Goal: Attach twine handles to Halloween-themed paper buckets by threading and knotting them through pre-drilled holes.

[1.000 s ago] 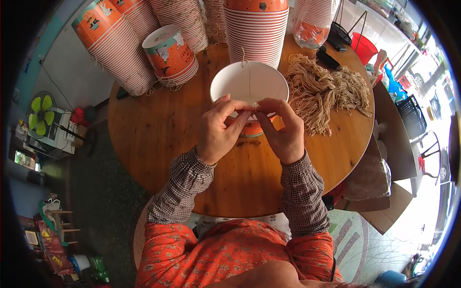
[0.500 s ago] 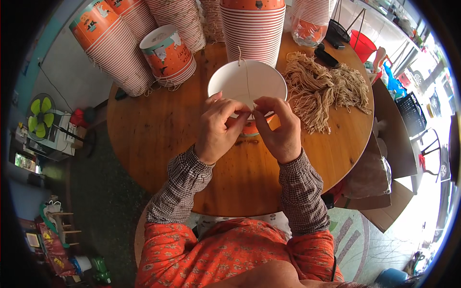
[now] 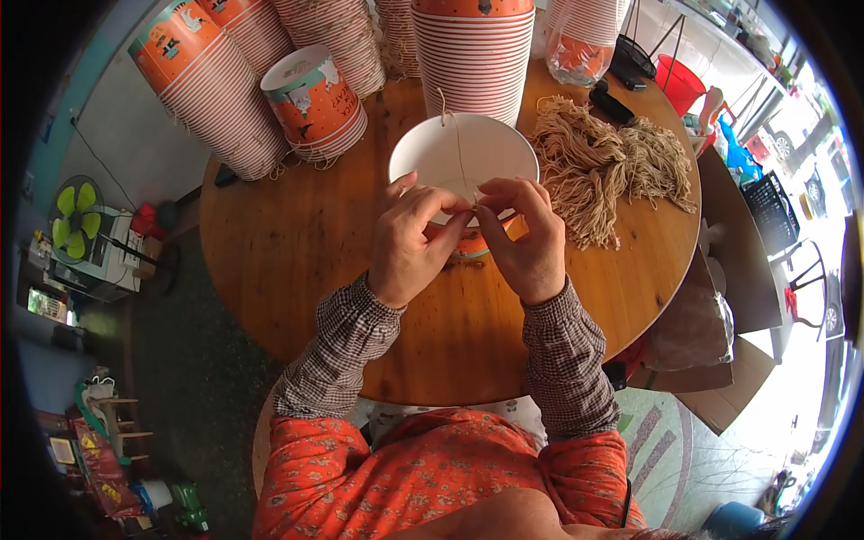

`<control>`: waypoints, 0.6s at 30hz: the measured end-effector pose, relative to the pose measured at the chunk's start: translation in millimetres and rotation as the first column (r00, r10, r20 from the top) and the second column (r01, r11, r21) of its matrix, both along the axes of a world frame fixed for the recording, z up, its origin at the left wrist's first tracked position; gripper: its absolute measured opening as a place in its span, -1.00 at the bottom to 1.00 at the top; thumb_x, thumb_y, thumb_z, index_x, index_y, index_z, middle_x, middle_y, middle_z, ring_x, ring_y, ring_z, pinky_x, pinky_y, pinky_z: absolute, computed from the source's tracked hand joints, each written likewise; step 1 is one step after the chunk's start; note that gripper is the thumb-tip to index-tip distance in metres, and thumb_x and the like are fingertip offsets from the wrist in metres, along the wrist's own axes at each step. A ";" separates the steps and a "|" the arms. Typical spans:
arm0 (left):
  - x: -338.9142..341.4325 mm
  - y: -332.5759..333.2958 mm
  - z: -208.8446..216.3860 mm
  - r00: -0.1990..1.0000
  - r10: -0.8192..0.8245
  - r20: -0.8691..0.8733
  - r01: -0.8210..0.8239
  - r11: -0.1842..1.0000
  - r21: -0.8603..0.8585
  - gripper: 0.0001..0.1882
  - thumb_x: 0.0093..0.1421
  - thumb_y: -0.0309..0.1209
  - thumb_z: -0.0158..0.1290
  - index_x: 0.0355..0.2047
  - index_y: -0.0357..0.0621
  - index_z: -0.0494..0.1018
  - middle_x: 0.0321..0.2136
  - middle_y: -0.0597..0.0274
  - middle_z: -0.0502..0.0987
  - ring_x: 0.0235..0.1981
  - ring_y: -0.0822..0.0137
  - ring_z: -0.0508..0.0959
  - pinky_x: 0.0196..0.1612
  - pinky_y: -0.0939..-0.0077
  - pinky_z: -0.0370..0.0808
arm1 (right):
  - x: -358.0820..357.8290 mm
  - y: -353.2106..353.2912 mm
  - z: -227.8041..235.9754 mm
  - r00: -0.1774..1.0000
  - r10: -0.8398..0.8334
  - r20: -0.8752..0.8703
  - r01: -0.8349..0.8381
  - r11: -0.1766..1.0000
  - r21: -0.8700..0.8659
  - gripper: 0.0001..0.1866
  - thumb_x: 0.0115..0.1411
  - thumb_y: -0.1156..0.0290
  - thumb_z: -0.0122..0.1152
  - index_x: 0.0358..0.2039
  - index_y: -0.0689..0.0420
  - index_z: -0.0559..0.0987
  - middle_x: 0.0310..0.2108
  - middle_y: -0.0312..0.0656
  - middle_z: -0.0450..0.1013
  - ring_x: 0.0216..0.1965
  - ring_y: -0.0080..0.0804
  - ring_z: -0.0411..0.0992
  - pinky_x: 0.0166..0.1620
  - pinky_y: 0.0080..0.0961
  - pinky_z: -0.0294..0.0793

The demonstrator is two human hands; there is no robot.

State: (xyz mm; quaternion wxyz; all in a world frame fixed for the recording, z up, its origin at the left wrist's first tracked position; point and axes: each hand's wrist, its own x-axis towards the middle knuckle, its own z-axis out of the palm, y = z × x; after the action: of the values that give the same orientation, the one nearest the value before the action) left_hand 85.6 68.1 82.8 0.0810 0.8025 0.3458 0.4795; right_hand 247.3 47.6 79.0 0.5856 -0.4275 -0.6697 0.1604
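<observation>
My left hand (image 3: 411, 241) and my right hand (image 3: 520, 238) meet over the near rim of a paper cup (image 3: 463, 155), white inside and orange outside, standing on a round wooden table (image 3: 297, 243). The fingertips of both hands pinch a thin beige string (image 3: 458, 153) at that rim. The string runs across the cup's white inside to the far rim, where a short end sticks up. My thumbs hide the spot where the string meets the near rim.
A heap of cut beige strings (image 3: 601, 162) lies right of the cup. Tall stacks of orange-striped paper cups (image 3: 211, 90) stand along the far table edge, one stack (image 3: 474, 49) right behind the cup. A cardboard box (image 3: 720, 378) and a green fan (image 3: 72, 220) are on the floor.
The cup has shifted slightly away and left under my hands. My fingertips have closed together on the string at the near rim.
</observation>
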 end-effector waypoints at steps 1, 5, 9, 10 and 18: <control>0.3 -0.3 0.3 1.000 0.006 -0.001 -0.006 1.000 -0.004 -0.83 0.00 -0.56 0.18 -0.38 -0.08 0.47 -0.48 0.37 0.56 -0.39 0.34 0.57 0.15 0.14 0.23 | -0.1 0.0 -0.4 1.000 0.002 -0.011 -0.002 1.000 -0.009 -0.76 -0.02 0.60 0.24 -0.28 0.13 0.52 -0.44 -0.27 0.52 -0.22 -0.29 0.46 0.01 -0.39 0.31; 2.1 -1.3 1.6 1.000 -0.002 -0.005 0.002 1.000 -0.002 -0.83 -0.01 -0.56 0.18 -0.39 -0.07 0.47 -0.47 0.37 0.56 -0.37 0.35 0.57 0.15 0.15 0.22 | -1.0 -0.5 0.2 0.998 -0.045 -0.041 0.045 0.999 -0.017 -0.77 -0.01 0.61 0.23 -0.29 0.15 0.52 -0.44 -0.25 0.53 -0.20 -0.31 0.46 -0.04 -0.41 0.36; 2.4 -2.7 1.9 0.999 -0.012 -0.035 0.012 1.000 -0.010 -0.83 0.00 -0.55 0.18 -0.38 -0.06 0.48 -0.45 0.38 0.56 -0.34 0.35 0.57 0.16 0.16 0.21 | 0.2 -0.6 1.2 0.999 -0.050 -0.012 0.050 0.999 -0.003 -0.78 -0.01 0.62 0.22 -0.29 0.15 0.52 -0.44 -0.23 0.52 -0.22 -0.33 0.47 -0.07 -0.42 0.39; 2.3 -2.7 1.3 0.999 -0.010 -0.032 0.010 1.000 -0.013 -0.84 0.00 -0.55 0.18 -0.38 -0.06 0.49 -0.44 0.39 0.57 -0.33 0.35 0.57 0.16 0.16 0.21 | -0.1 -1.1 2.0 0.999 -0.043 -0.032 0.042 0.999 -0.020 -0.78 0.00 0.62 0.22 -0.29 0.16 0.52 -0.43 -0.23 0.52 -0.24 -0.33 0.48 -0.08 -0.43 0.40; 4.2 -2.2 -0.9 1.000 -0.015 0.005 0.015 0.998 -0.065 -0.87 0.03 -0.53 0.17 -0.38 -0.10 0.50 -0.47 0.35 0.58 -0.38 0.36 0.58 0.16 0.19 0.20 | -1.1 -2.0 0.4 0.994 -0.036 -0.103 0.029 0.998 -0.061 -0.78 0.01 0.62 0.22 -0.28 0.17 0.51 -0.42 -0.20 0.53 -0.32 -0.34 0.51 -0.15 -0.46 0.45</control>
State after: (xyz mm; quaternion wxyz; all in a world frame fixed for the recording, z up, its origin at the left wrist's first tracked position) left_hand 89.8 65.9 82.0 0.1116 0.8008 0.3549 0.4694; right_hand 246.2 45.6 79.4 0.6094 -0.4467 -0.6261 0.1928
